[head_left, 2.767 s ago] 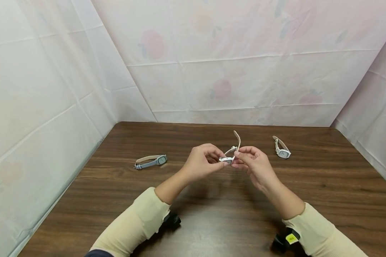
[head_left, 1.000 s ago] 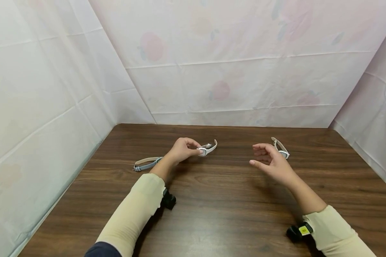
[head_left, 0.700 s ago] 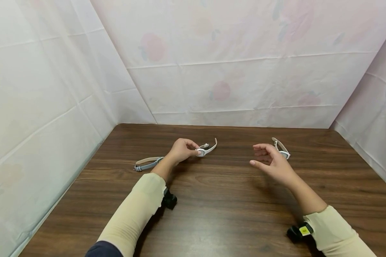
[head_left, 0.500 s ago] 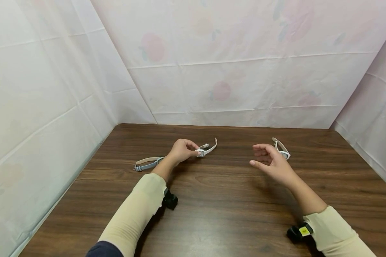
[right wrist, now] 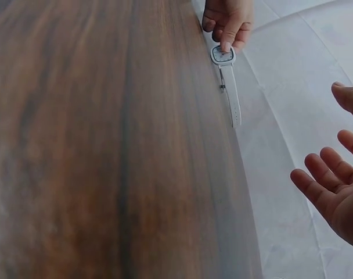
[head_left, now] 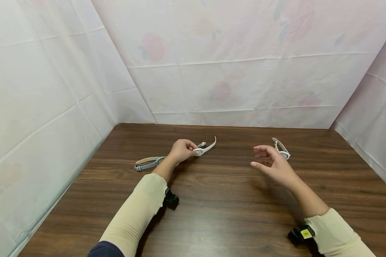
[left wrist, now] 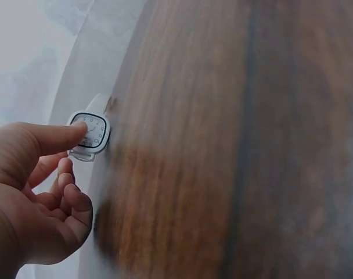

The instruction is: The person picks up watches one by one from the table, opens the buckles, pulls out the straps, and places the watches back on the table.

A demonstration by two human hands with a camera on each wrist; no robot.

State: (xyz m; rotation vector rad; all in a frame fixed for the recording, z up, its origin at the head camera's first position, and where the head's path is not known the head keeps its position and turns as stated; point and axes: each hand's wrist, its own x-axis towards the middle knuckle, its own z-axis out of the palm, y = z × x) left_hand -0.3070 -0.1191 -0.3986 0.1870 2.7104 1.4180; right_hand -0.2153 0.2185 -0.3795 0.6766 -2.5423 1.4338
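My left hand (head_left: 181, 150) pinches a white wristwatch (head_left: 199, 151) by its case, close over the table left of centre. In the left wrist view the thumb lies across the square dial (left wrist: 94, 131). Its white strap (right wrist: 233, 99) stretches away from the hand, unfastened, with the buckle showing in the right wrist view. My right hand (head_left: 273, 164) is held above the table with relaxed, spread fingers and nothing in them. Just behind it lies a second white wristwatch (head_left: 284, 154), partly covered by the hand. A light blue wristwatch (head_left: 146, 166) lies at the left, its dial end partly behind my left wrist.
The brown wooden table (head_left: 212, 200) has its far edge against a pale fruit-print cloth (head_left: 244, 71). More cloth hangs along the left and right sides. A black wrist camera (head_left: 171, 200) sits under the left sleeve, another black camera (head_left: 296, 236) under the right.
Both hands held the white wristwatch at the middle earlier. The right hand has let go and moved right; the left has carried the watch leftward. In the last half second both hands barely move.
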